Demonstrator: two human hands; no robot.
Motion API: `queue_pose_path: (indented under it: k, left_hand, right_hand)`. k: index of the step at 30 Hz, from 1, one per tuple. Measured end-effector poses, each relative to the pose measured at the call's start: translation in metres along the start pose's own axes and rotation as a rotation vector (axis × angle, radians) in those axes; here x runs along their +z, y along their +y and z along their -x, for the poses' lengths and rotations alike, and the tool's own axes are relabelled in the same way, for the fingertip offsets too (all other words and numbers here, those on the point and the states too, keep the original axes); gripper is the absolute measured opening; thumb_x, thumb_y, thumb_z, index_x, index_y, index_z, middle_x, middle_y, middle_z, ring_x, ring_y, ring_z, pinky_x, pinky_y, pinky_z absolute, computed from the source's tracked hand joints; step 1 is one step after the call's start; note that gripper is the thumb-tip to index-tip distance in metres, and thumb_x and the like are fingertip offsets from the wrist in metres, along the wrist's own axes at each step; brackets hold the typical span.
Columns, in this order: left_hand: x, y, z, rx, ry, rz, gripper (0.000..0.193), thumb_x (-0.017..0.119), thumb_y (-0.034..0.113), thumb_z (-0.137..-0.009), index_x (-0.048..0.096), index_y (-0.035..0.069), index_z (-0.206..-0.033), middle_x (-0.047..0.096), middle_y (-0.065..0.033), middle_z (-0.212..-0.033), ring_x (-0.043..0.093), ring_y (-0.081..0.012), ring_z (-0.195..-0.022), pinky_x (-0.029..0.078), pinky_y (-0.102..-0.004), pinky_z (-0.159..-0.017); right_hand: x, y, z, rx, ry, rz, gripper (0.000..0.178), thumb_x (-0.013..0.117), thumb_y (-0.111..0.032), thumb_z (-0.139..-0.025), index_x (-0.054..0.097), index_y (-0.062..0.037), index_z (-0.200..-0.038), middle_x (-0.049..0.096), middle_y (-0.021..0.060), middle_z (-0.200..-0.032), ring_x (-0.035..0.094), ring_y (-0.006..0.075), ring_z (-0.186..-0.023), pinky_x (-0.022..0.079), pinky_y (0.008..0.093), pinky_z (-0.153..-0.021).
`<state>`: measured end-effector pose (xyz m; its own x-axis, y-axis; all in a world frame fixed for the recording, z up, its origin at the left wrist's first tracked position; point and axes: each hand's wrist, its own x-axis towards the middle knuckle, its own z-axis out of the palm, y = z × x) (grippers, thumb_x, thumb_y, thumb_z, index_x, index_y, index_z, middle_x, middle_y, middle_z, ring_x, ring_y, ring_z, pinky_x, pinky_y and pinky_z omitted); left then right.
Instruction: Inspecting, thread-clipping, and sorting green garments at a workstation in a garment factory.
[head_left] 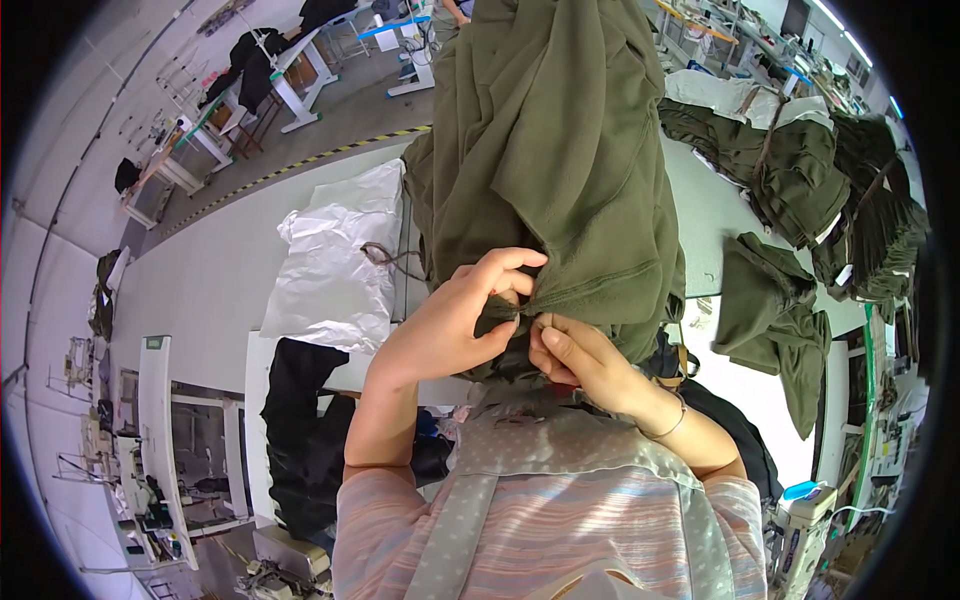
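At the frame's centre, the left hand (455, 315) – half curled – and the right hand (585, 360) – fingers bunched – pinch olive cloth (590, 170) that reaches the top edge.

A crinkled white sheet (335, 260) lay on the pale desk (200, 290) at left, black cloth (300, 430) hanging near its closer edge. Beyond, yellow-and-black striped tape (352, 147) crossed the grey floor (350, 100) (slightly bowed by the lens), and strip lights (856, 48) glowed at upper right.
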<state>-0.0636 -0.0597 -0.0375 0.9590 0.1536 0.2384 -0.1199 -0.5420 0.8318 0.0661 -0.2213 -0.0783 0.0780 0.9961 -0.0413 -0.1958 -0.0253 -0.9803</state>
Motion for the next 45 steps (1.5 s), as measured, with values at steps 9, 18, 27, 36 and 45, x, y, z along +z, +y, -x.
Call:
queue_pose_path:
  k: [9, 18, 27, 36, 45]
  left_hand:
    - [0.001, 0.016, 0.000, 0.019, -0.034, -0.206, 0.065, 0.060, -0.009, -0.070, 0.040, 0.004, -0.131, 0.060, -0.0115, -0.109, 0.058, -0.0212, -0.102, 0.043, -0.0325, -0.090]
    - [-0.001, 0.002, -0.008, 0.155, -0.032, -0.383, 0.056, 0.060, -0.004, -0.073, 0.043, 0.001, -0.126, 0.058, -0.0145, -0.112, 0.055, -0.0271, -0.107, 0.041, -0.0380, -0.095]
    - [0.014, 0.091, -0.064, 0.406, -0.063, -1.230, 0.028, 0.056, 0.002, -0.082, 0.060, 0.002, -0.110, 0.059, -0.0124, -0.114, 0.053, -0.0325, -0.110, 0.038, -0.0394, -0.097]
    - [0.082, 0.187, -0.206, 0.380, -0.321, -1.120, 0.039, 0.064, 0.004, -0.076, 0.057, 0.004, -0.114, 0.059, -0.0145, -0.112, 0.055, -0.0319, -0.105, 0.040, -0.0393, -0.093]
    - [0.460, 0.074, -0.423, 1.240, -0.429, -1.144, 0.053, 0.050, 0.008, -0.084, 0.043, 0.017, -0.136, 0.028, -0.0058, -0.150, 0.034, -0.0265, -0.133, 0.028, -0.0539, -0.105]
  right_hand:
    - [0.010, 0.011, -0.010, -0.011, 0.152, 0.090, 0.034, 0.039, -0.027, -0.101, 0.048, -0.0039, -0.078, 0.039, -0.0051, -0.061, 0.031, 0.0042, -0.052, 0.028, 0.0212, -0.046]
    - [0.005, 0.015, -0.012, -0.046, 0.155, 0.074, 0.031, 0.049, -0.031, -0.096, 0.059, -0.0016, -0.092, 0.053, -0.0011, -0.065, 0.047, 0.0085, -0.056, 0.041, 0.0256, -0.051]
    - [-0.052, -0.023, 0.048, -0.422, -0.008, 0.638, 0.023, 0.059, -0.025, -0.089, 0.056, -0.0081, -0.105, 0.061, 0.0078, -0.073, 0.060, 0.0207, -0.063, 0.048, 0.0335, -0.057]
    - [-0.152, -0.004, 0.126, -0.910, 0.773, 0.450, 0.013, 0.059, -0.016, -0.087, 0.058, -0.0094, -0.098, 0.061, 0.0076, -0.071, 0.063, 0.0259, -0.064, 0.049, 0.0348, -0.056]
    - [-0.228, 0.038, 0.226, -0.887, 1.346, 0.025, 0.019, 0.039, -0.007, -0.098, 0.054, 0.0004, -0.088, 0.052, 0.0027, -0.064, 0.046, 0.0082, -0.053, 0.039, 0.0212, -0.050]
